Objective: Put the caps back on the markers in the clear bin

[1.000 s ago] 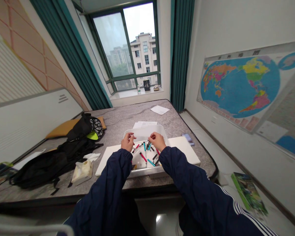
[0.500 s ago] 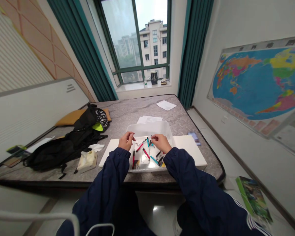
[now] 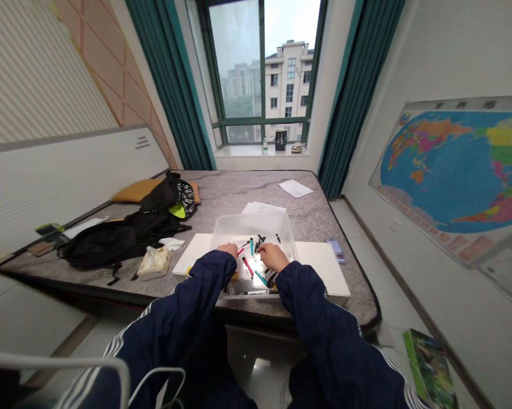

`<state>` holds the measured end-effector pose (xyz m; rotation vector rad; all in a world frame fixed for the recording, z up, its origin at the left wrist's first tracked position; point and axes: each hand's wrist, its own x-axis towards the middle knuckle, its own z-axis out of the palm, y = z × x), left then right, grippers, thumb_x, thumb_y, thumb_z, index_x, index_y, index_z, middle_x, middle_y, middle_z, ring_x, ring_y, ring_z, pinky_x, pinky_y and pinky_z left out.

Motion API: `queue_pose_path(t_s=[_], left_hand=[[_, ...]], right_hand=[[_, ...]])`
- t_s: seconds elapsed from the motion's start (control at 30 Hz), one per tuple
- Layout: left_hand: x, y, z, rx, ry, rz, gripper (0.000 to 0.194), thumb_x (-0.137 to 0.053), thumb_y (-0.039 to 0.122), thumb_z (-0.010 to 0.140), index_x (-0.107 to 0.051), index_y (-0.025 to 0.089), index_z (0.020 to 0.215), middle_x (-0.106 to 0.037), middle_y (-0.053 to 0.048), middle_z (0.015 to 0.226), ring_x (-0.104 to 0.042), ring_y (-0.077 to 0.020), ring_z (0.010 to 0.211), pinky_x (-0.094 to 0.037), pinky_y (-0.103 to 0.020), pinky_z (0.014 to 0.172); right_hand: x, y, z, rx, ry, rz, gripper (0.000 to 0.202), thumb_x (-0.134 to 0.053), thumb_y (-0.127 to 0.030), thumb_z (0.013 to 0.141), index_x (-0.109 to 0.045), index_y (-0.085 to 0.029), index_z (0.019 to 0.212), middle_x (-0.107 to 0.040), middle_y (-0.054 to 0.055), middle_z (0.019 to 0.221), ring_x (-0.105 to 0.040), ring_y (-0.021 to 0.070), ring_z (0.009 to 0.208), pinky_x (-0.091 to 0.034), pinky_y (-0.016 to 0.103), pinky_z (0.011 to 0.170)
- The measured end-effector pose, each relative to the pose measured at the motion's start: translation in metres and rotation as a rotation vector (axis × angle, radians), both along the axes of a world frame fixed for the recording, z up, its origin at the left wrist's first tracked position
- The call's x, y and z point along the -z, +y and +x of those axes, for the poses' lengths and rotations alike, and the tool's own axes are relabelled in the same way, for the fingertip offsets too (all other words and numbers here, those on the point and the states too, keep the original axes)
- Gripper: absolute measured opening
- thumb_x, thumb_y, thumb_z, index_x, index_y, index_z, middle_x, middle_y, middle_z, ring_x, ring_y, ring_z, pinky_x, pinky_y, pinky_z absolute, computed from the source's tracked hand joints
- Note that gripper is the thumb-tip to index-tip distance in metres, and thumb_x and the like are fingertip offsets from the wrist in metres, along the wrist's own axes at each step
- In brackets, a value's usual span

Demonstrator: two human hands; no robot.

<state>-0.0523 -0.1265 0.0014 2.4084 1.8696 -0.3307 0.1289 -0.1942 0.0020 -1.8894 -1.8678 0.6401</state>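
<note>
A translucent plastic box (image 3: 256, 223) holds several loose pens and caps. In it lie a red pen (image 3: 248, 267), a teal pen (image 3: 261, 278), another teal piece (image 3: 252, 245) and several black pieces (image 3: 258, 244). My left hand (image 3: 228, 250) is over the box's left side, its fingers bent down beside a second red piece (image 3: 240, 251); the fingertips are mostly hidden. My right hand (image 3: 274, 258) reaches in from the right with thumb and fingers pinched together near the black pieces. Whatever sits in that pinch is too small to make out.
The box rests over a white board or flat box (image 3: 323, 264) on a grey mattress (image 3: 221, 193). A tissue pack (image 3: 154, 262) and black backpack (image 3: 111, 238) lie left. Papers (image 3: 264, 208) are behind the box, and a blurred blue item (image 3: 337, 251) lies right.
The head view has shifted. My left hand has lowered to the box's left side, its fingers now curled. My right hand remains pinched over the pens. A white marker now shows near the box's front edge.
</note>
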Motion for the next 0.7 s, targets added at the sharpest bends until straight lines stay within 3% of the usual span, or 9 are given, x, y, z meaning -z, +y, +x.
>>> queue_pose_path(t_s=[0.3,0.5,0.6,0.7], left_hand=[[0.017,0.006,0.0,-0.108,-0.146,-0.055,0.025,-0.069,0.023,0.074,-0.069,0.012,0.097,-0.072,-0.021,0.098,-0.069,-0.0318,0.097,-0.053,-0.034,0.08],[0.015,0.008,0.006,-0.171,-0.223,-0.084,0.019,-0.075,0.007,0.051,-0.062,0.014,0.062,-0.068,-0.014,0.067,-0.07,-0.0355,0.085,-0.053,-0.037,0.072],[0.009,0.017,0.004,-0.125,-0.311,-0.171,0.02,-0.072,0.003,0.047,-0.062,0.014,0.06,-0.066,-0.006,0.06,-0.069,-0.0279,0.073,-0.053,-0.031,0.065],[0.003,0.028,0.002,-0.025,-0.475,-0.245,0.024,-0.068,0.01,0.055,-0.069,0.017,0.078,-0.069,-0.002,0.073,-0.066,-0.0172,0.067,-0.051,-0.024,0.059]], right_hand=[[0.001,0.014,0.003,0.097,0.041,0.035,0.026,-0.053,-0.016,0.082,-0.076,-0.022,0.092,-0.074,0.008,0.099,-0.067,0.0208,0.095,-0.043,0.025,0.082],[-0.003,0.017,0.005,0.129,0.084,0.082,0.028,-0.049,-0.017,0.084,-0.075,-0.02,0.097,-0.074,0.008,0.094,-0.067,0.0192,0.09,-0.044,0.025,0.08],[-0.003,0.018,0.009,0.155,0.113,0.15,0.032,-0.046,-0.015,0.086,-0.074,-0.02,0.1,-0.074,0.007,0.098,-0.066,0.0178,0.093,-0.043,0.024,0.083],[-0.005,0.021,0.015,0.164,0.148,0.175,0.032,-0.046,-0.012,0.086,-0.074,-0.02,0.099,-0.074,0.007,0.097,-0.066,0.0166,0.092,-0.043,0.022,0.082]])
